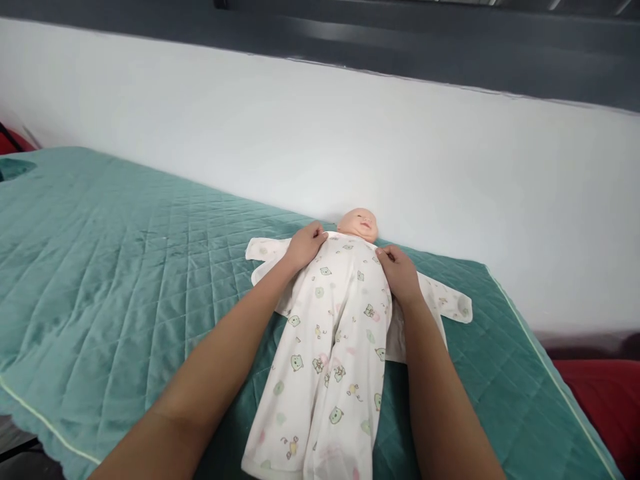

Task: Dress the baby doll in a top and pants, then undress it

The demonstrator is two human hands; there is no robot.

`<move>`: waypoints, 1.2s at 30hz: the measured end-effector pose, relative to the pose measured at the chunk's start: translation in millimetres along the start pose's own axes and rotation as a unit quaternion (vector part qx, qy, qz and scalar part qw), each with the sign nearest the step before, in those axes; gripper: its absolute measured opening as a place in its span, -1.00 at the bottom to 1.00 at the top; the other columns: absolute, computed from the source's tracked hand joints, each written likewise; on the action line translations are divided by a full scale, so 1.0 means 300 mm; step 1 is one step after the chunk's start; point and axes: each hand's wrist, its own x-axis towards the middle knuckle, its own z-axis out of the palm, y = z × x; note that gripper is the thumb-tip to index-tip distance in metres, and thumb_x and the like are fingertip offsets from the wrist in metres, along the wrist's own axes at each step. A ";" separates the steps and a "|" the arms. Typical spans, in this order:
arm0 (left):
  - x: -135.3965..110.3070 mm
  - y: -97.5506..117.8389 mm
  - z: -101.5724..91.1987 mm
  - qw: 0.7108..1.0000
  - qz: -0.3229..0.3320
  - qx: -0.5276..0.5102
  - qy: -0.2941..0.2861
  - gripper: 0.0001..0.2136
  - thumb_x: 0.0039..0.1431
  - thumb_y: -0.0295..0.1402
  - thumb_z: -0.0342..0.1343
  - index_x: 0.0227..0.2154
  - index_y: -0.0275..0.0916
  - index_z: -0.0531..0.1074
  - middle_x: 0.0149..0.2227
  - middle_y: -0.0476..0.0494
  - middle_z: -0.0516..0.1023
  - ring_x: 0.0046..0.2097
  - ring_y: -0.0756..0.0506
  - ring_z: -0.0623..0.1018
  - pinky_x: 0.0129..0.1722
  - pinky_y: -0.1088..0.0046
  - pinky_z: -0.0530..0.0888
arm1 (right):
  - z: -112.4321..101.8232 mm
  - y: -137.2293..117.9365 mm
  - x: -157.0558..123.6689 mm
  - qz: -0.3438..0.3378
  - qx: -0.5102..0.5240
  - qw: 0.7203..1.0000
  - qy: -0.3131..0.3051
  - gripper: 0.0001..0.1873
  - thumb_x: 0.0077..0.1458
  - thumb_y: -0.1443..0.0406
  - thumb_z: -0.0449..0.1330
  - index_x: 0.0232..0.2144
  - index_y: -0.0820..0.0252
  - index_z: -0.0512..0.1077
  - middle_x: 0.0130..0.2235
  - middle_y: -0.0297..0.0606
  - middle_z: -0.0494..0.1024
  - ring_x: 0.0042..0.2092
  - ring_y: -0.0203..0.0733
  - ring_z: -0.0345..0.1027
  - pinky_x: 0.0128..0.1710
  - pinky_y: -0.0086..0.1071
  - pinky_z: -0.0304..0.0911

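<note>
A baby doll (358, 223) lies on its back, its head close to the wall and its body covered by clothing. White baby pants (333, 333) printed with small green animals are spread over the doll, legs toward me. Beneath them a matching white top (453, 301) shows, its sleeves stretched out to both sides. My left hand (306, 245) pinches the upper left corner of the pants. At the opposite corner my right hand (397, 270) grips the waistband's right end, just below the doll's head. Most of the doll's body is hidden.
A green quilted cover (125, 267) with a light piped edge spreads under everything. Behind it rises a white wall (280, 133) with a dark band on top. Something red (605, 393) stands beyond the right edge, and another red object (15, 141) shows at far left.
</note>
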 end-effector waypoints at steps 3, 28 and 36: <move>0.000 -0.014 0.010 1.000 0.015 0.017 -0.002 -0.85 0.25 -0.28 0.05 -0.41 -0.18 0.34 -0.39 -0.03 0.49 -0.27 -0.10 0.46 -0.16 0.34 0.39 | 0.014 -0.002 0.002 0.003 -0.027 0.999 0.041 -0.66 0.16 0.02 0.06 -0.51 0.09 0.30 -0.40 -0.31 0.49 -0.31 -0.13 0.27 -0.22 -0.24 0.15; -0.146 -0.082 -0.037 0.960 0.199 0.190 -0.061 -0.54 0.40 -0.30 -0.12 0.32 -0.08 0.24 0.37 -0.15 0.26 0.37 -0.18 0.22 0.35 0.17 0.16 | 0.022 0.048 -0.192 -0.042 0.144 0.989 0.007 -0.40 0.25 0.05 0.07 0.26 0.10 0.37 0.33 -0.23 0.33 0.36 0.06 0.16 0.39 0.00 0.00; -0.296 -0.135 -0.050 0.936 0.199 0.280 -0.069 -0.46 0.39 -0.35 -0.12 0.39 -0.29 0.06 0.47 -0.26 -0.03 0.49 -0.26 -0.09 0.43 0.07 0.02 | -0.002 0.031 -0.386 -0.058 0.013 0.998 -0.038 -0.24 0.26 0.16 0.08 0.44 0.08 -0.01 0.45 -0.20 0.05 0.45 0.13 -0.08 0.40 0.16 -0.07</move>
